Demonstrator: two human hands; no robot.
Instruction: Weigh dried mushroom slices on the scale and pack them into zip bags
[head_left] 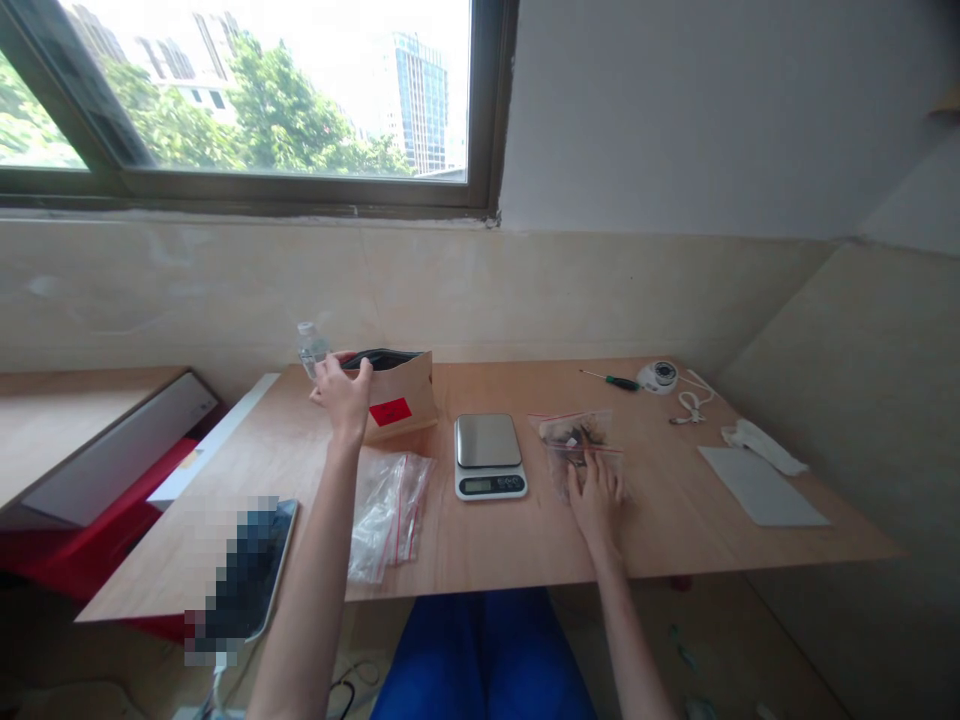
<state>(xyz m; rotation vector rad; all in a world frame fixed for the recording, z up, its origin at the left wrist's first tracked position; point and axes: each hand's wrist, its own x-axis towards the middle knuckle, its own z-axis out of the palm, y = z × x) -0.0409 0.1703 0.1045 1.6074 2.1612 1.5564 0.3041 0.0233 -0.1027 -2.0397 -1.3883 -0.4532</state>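
Note:
My left hand (343,398) is raised at the left end of a brown kraft paper pouch (405,390) with a red label. Its thumb and fingers are apart; whether they touch the pouch's rim I cannot tell. The pouch stands upright with its dark mouth gaping. Just behind my fingers is a clear plastic bottle (309,342). My right hand (598,492) lies with loosely spread fingers on a clear zip bag (559,432) holding dark, dried-looking pieces. Between my hands sits a kitchen scale (489,445) with a bare steel plate.
Flat clear zip bags (390,510) lie left of the scale. A tablet-like device (281,550), partly pixelated, rests by the left edge. At right are a screwdriver (621,383), a white dome camera (660,377) with its cable, a white cloth (765,447) and a white sheet (761,487).

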